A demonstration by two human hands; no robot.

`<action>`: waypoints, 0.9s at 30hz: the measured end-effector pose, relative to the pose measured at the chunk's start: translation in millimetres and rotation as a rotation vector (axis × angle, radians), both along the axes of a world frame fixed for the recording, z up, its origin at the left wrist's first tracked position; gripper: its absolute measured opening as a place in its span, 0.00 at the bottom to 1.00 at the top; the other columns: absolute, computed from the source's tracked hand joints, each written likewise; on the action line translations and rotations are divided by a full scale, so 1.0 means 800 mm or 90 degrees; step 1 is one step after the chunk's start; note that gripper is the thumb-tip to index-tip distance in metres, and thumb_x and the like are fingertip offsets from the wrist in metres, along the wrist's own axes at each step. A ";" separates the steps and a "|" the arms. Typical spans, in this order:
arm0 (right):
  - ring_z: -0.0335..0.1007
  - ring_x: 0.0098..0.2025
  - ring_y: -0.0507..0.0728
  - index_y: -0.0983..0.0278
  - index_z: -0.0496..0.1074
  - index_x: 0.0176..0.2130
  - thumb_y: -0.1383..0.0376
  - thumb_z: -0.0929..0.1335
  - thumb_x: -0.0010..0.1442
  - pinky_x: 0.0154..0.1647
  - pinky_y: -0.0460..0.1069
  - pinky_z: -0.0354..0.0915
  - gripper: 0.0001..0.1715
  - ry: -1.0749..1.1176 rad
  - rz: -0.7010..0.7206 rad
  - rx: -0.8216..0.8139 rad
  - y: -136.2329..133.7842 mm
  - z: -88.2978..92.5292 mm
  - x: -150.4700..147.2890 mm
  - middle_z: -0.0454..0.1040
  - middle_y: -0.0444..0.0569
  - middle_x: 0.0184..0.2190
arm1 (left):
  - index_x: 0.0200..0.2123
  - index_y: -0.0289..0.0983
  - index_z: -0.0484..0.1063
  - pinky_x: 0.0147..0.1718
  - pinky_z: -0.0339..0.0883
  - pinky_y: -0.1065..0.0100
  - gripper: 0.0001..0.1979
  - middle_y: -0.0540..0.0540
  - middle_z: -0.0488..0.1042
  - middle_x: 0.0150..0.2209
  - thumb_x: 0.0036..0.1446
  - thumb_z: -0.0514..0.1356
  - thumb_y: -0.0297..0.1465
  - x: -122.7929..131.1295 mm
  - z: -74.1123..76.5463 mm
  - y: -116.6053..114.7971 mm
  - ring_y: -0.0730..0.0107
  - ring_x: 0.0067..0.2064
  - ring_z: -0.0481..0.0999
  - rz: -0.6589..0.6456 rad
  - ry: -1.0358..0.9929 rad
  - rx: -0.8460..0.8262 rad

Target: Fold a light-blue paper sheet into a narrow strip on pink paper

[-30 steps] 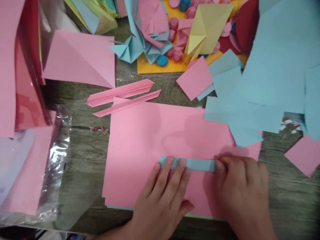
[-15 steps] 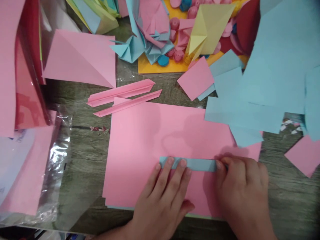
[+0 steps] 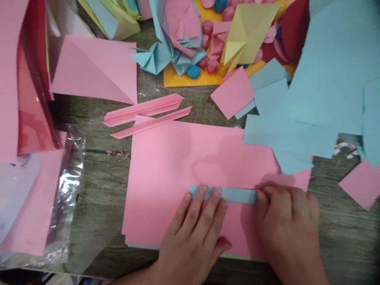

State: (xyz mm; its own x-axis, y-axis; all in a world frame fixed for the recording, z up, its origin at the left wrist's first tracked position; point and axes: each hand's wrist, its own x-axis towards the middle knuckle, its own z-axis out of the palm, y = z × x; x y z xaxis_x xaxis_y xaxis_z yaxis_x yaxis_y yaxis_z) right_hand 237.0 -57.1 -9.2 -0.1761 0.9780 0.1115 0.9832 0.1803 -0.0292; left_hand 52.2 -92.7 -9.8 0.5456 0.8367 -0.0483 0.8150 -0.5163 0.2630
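Observation:
A narrow folded blue paper strip lies flat on a large pink sheet near the table's front edge. My left hand rests on the pink sheet with its fingers stretched out, the fingertips pressing the strip's left end. My right hand sits at the strip's right end with its fingers curled, the fingertips pressed on that end. Nothing is lifted off the sheet.
Two folded pink strips lie behind the sheet. Loose blue sheets and pink squares spread to the right. Folded paper shapes and an orange sheet crowd the back. Pink paper in clear plastic wrap lies left on the wooden table.

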 end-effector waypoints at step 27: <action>0.60 0.30 0.56 0.64 0.68 0.27 0.61 0.66 0.59 0.32 0.51 0.50 0.11 0.104 0.009 -0.010 0.003 0.005 0.000 0.71 0.48 0.26 | 0.60 0.37 0.58 0.64 0.41 0.55 0.30 0.46 0.51 0.65 0.59 0.51 0.46 -0.001 -0.001 0.002 0.54 0.65 0.48 -0.004 0.011 0.013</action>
